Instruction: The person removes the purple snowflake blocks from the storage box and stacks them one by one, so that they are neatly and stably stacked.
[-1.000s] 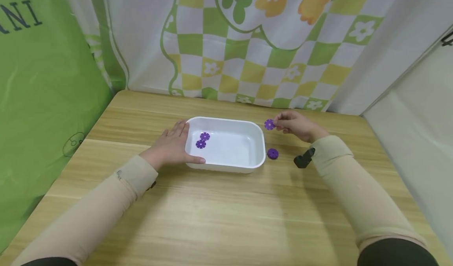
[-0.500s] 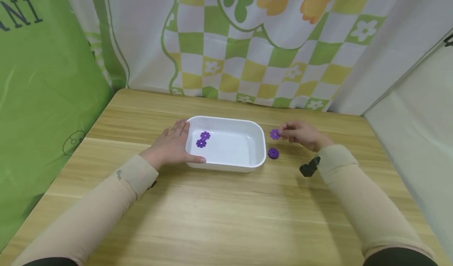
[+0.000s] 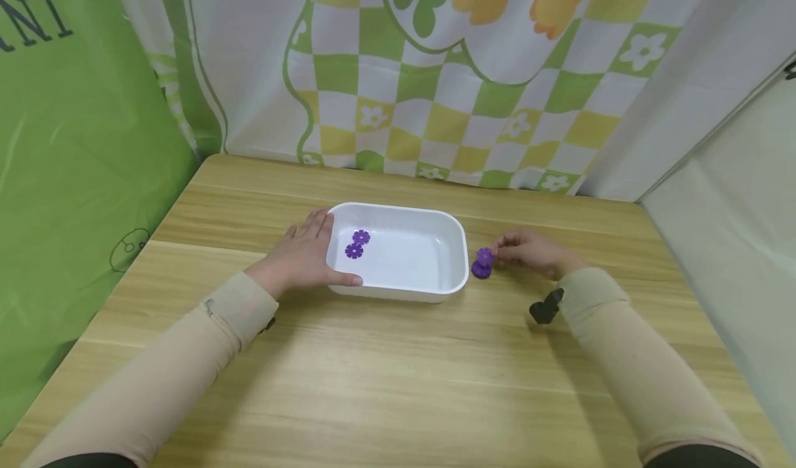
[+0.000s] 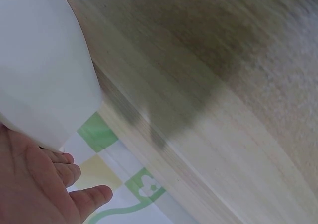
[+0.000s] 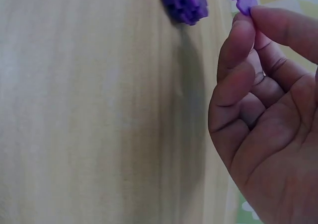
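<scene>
A white rectangular plastic tub (image 3: 404, 257) stands on the wooden table, with two purple notched snowflake discs (image 3: 354, 251) lying in its left part. My left hand (image 3: 301, 250) rests against the tub's left end, fingers fairly straight, the thumb along the front rim; in the left wrist view its fingertips lie beside the tub's outer wall. Between thumb and index finger my right hand (image 3: 528, 252) pinches a purple snowflake disc (image 3: 485, 255) by its edge. The disc overlaps the top of a small stack of snowflake discs (image 3: 481, 271) right of the tub. The right wrist view shows the stack's notched side (image 5: 184, 4).
The wooden table (image 3: 398, 371) extends in front of the tub and to both sides. Behind it hangs a checked, flowered curtain (image 3: 457, 119); a green cloth (image 3: 81, 178) borders the left and a pale cloth the right. Black wrist cameras (image 3: 546, 307) sit at the cuffs.
My right hand has brought the pinched snowflake disc toward me, from behind the stack to right over it. The left hand and the tub hold their place.
</scene>
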Demonstrator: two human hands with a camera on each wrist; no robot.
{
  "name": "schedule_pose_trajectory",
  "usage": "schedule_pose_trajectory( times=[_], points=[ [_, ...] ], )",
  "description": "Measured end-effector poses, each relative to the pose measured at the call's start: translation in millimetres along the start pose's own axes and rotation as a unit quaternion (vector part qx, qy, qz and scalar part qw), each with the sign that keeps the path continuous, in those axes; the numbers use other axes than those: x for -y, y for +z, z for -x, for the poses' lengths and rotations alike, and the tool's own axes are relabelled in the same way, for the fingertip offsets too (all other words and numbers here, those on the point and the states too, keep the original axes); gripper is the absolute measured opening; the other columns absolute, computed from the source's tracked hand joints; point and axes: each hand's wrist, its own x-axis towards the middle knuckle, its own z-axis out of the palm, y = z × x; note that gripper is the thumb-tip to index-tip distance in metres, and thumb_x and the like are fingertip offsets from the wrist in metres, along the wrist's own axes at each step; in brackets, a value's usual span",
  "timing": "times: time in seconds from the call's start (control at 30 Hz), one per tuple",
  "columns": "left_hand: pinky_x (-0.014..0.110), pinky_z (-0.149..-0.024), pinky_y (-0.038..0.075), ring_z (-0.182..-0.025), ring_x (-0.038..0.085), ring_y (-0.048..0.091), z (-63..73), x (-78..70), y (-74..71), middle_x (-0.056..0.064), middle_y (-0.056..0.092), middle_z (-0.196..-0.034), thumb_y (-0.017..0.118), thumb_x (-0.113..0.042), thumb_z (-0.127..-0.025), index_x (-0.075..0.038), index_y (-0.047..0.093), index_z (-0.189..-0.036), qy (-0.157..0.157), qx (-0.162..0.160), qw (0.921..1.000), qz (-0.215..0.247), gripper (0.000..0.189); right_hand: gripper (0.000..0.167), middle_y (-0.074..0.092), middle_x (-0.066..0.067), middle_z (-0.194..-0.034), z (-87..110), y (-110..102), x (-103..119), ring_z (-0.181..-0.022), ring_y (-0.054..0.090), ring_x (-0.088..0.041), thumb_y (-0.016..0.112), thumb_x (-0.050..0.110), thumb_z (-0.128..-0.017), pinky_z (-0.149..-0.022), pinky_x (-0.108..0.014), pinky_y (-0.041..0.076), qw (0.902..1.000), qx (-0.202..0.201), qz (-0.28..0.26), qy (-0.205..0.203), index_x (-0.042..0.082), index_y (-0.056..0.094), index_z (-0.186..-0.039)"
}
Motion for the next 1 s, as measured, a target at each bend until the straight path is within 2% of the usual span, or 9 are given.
schedule_pose_trajectory(
  times=[0.33, 1.0],
  points=[
    [0.059, -0.124, 0.0, -0.157, 0.037, -0.006, -0.2, 0.3, 0.7, 0.023, -0.006, -0.171, 0.066, -0.085, -0.075, 0.008, 0.0, -0.161, 0.0, 0.001, 1.0, 0.002, 0.143, 0.016, 0.062, -0.004, -0.097, -3.5, 3.0, -9.4, -0.09, 0.058, -0.015, 0.056, 0.009, -0.106, -0.08, -0.026, 0.055, 0.9994, 0.017, -0.004, 0.03, -0.005, 0.061, -0.111],
    [0.058, -0.124, 0.001, -0.157, 0.036, -0.005, -0.6, 1.0, 0.7, 0.022, -0.006, -0.171, 0.067, -0.086, -0.074, 0.007, 0.001, -0.162, 0.0, -0.004, 1.0, 0.007, 0.144, 0.018, 0.063, -0.003, -0.095, -6.7, 5.2, -10.6, -0.09, 0.059, -0.014, 0.057, 0.01, -0.105, -0.08, -0.025, 0.054, 0.9991, 0.022, 0.007, 0.035, -0.007, 0.06, -0.111]
  ],
)
